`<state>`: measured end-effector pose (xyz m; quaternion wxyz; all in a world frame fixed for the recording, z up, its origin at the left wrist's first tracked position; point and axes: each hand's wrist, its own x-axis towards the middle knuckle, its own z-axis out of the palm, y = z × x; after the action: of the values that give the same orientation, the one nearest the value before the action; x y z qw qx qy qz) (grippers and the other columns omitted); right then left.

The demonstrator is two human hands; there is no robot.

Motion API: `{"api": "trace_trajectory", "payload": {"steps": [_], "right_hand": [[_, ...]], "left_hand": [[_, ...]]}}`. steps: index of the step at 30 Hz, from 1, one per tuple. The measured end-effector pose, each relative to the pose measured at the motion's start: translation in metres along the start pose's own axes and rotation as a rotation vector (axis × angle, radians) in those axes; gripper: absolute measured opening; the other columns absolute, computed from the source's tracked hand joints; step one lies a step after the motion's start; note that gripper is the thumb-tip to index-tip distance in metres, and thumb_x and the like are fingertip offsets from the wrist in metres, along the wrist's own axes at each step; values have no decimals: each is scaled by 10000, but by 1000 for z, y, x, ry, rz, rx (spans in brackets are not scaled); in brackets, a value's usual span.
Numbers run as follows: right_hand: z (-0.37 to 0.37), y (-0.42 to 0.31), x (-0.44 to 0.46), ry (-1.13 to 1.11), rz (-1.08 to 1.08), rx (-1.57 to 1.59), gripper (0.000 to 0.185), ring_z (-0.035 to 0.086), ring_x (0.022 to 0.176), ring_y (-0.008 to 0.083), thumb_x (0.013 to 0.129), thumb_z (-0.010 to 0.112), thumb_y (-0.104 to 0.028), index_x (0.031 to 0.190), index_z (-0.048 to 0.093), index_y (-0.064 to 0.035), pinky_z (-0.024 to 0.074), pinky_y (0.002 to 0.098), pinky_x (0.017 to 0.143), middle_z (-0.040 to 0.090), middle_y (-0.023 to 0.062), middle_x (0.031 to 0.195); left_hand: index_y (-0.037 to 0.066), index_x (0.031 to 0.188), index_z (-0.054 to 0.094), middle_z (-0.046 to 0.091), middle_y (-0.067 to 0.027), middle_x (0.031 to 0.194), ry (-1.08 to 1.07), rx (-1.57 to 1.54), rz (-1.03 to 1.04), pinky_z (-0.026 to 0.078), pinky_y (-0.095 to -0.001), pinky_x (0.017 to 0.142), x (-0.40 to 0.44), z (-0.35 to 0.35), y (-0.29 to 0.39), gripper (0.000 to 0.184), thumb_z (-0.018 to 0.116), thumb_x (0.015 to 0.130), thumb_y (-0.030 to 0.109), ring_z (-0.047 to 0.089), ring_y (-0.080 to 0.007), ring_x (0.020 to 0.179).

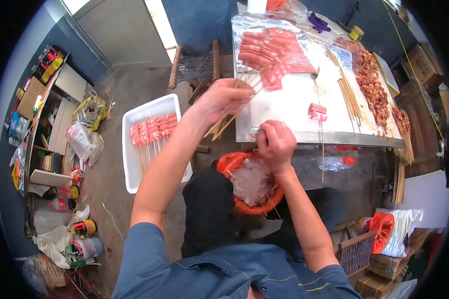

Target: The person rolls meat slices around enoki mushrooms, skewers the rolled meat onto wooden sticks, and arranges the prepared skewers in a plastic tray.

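Observation:
My left hand (pixel 225 101) is closed around several wooden skewers, whose bare ends stick out below it. Pink meat pieces (pixel 262 52) are threaded on their far ends, over the table and blurred by motion. At the table's front edge my right hand (pixel 276 143) is closed, fingers curled; what they hold, if anything, I cannot make out. Below it stands an orange-lined basket (pixel 271 204) with clear plastic inside. To the right, a single meat skewer (pixel 318 112) lies with its stick over the edge. Behind the held skewers lie rows of pink meat strips (pixel 297 55).
Left of my legs, a white tray (pixel 128 167) holds several meat skewers (pixel 153 128). Bare wooden skewers (pixel 345 89) and a heap of darker meat (pixel 369 74) lie on the table (pixel 279 107). A low stool (pixel 195 65) stands behind; a cluttered shelf (pixel 60 127) is at left.

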<state>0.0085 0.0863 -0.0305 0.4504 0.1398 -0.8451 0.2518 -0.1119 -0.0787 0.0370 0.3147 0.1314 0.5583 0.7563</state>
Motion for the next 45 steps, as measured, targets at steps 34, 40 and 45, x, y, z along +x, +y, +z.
{"api": "trace_trajectory", "payload": {"steps": [34, 40, 45], "right_hand": [[9, -7, -3, -27, -2, -51, 151, 621, 729, 307, 743, 594, 51, 880, 625, -2, 503, 388, 663, 651, 137, 841], [9, -5, -3, -32, -2, -55, 154, 622, 732, 307, 741, 595, 53, 883, 623, 0, 503, 386, 664, 651, 139, 842], [8, -6, -3, -39, 9, -50, 152, 623, 734, 308, 739, 595, 53, 878, 626, 1, 505, 385, 668, 652, 141, 844]], "left_hand": [[55, 1372, 411, 492, -153, 1369, 1297, 1260, -661, 408, -537, 1019, -163, -232, -156, 957, 832, 636, 498, 482, -334, 1271], [-6, 1261, 498, 580, -174, 1261, 1329, 1217, -687, 462, -492, 964, -167, -253, -164, 715, 807, 693, 296, 577, -331, 1170], [-29, 1057, 577, 688, -235, 976, 1283, 1204, -499, 533, -479, 827, -173, -267, -176, 408, 696, 765, 231, 683, -380, 927]]}}
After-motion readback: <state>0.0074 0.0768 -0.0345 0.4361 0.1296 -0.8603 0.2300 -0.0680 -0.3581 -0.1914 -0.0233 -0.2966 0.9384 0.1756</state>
